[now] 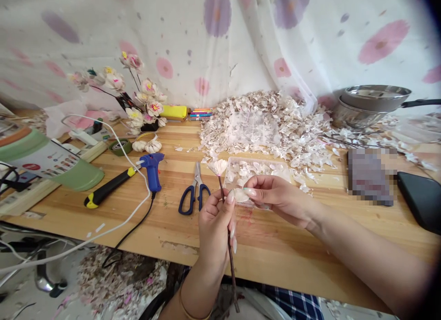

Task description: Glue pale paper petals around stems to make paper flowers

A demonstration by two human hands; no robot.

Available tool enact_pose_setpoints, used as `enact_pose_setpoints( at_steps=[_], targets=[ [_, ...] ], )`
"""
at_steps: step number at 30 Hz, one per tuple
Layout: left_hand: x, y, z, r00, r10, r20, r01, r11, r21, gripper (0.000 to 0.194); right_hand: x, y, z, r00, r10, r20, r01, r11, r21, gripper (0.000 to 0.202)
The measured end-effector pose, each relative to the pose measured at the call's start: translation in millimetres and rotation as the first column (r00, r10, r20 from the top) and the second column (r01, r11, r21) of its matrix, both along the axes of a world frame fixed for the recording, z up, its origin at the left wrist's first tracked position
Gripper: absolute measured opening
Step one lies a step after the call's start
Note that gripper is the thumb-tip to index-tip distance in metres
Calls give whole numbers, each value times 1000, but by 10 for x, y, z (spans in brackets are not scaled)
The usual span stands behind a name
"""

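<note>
My left hand [217, 223] is closed around a thin brown twig [231, 260] that stands nearly upright. A small white flower [217, 167] with a pinkish base sits on the twig's top end. Between the thumb and fingers of my right hand [268, 191] is a pale petal [240, 196], which the left thumb tip also meets. Just behind my hands lies a clear plastic tray [257, 160] with loose white petals in it. Scissors [195, 191] with dark blue handles rest on the table to the left of my hands.
A blue glue gun [151, 170] with its black cord and a yellow-black utility knife [110, 187] lie left. A big heap of dried petals [217, 127] covers the back. Metal pans [372, 104] stand back right; a black phone [420, 200] lies at the right edge. Flowers [151, 108] stand back left.
</note>
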State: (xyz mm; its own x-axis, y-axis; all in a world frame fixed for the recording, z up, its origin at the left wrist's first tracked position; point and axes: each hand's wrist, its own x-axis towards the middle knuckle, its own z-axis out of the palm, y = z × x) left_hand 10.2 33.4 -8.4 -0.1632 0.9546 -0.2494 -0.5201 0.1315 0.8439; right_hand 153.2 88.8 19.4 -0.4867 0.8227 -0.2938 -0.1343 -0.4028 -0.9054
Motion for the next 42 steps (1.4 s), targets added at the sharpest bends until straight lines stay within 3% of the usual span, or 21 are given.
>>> enact_pose_setpoints(
  at_steps=[8,13,16,19,22,25,28,35,39,42],
  targets=[
    [13,-3,7,999,40,-4,-40,999,-31,41,-67,-97,15,998,1,56,1,999,-32,44],
    [30,8,36,998,54,-39,-56,997,-53,42,-60,-89,-20,992,-63,105,58,997,52,42],
    [-18,26,55,995,-27,-97,19,996,-84,47,67,21,32,983,-38,181,11,989,146,42],
    [-77,35,57,971,-149,-186,131,986,-105,48,279,139,182,956,-77,284,-33,931,363,37],
    [-103,17,49,930,-251,-268,231,967,-107,46,522,201,375,923,-133,361,-111,807,580,26],
    [-96,-18,57,893,-337,-299,316,941,-117,42,718,217,537,894,-99,436,-242,713,658,17],
    [-81,-52,85,869,-385,-312,359,923,-137,38,816,224,616,860,11,510,-393,652,648,13],
    [-42,-100,125,807,-506,-305,472,862,-184,41,742,228,526,804,159,573,-532,624,573,13],
    [-10,-127,136,819,-490,-299,458,872,-175,39,694,228,472,806,140,575,-529,606,594,13],
    [-2,-135,141,824,-483,-297,449,876,-179,38,690,233,447,803,113,585,-516,624,587,13]
  ],
)
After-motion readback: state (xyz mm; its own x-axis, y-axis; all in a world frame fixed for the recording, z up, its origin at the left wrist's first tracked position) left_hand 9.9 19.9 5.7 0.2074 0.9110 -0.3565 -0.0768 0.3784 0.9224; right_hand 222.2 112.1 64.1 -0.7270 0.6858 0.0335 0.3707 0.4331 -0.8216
